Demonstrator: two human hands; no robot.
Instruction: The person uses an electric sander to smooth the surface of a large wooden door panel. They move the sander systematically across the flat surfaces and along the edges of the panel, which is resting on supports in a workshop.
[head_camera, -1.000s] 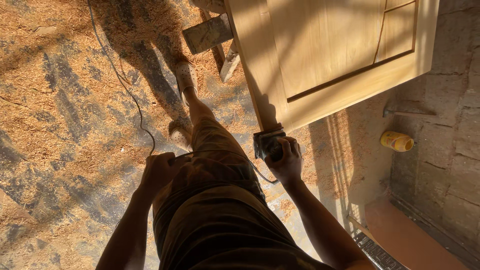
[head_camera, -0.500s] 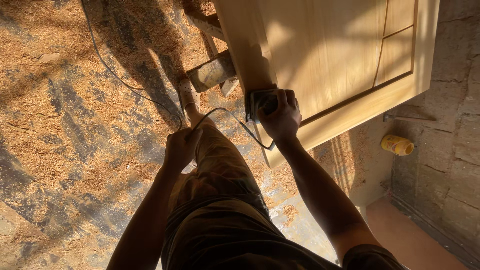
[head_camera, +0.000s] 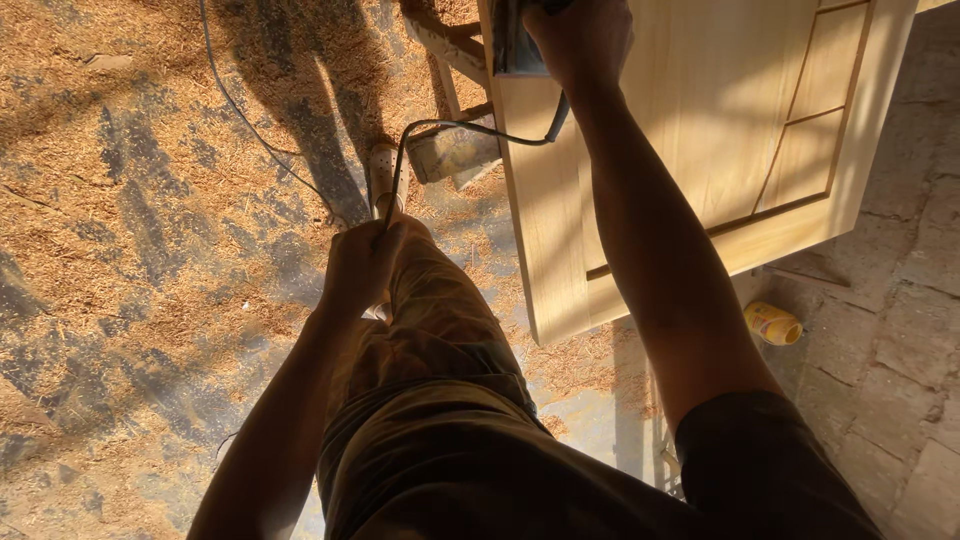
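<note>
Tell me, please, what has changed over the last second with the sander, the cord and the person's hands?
The right hand has pushed the sander along the wooden door panel, away from the body, up to the frame's top edge. The left hand, earlier by the thigh, has taken up the cord and holds it clear. The yellow bottle on the floor stayed put.

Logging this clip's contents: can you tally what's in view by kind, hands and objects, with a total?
Hands: 2, the left hand gripping the cord, the right hand on the sander
Sanders: 1
Cords: 1
Wooden doors: 1, the door
Yellow bottles: 1, the bottle on the floor
Total: 6
</note>
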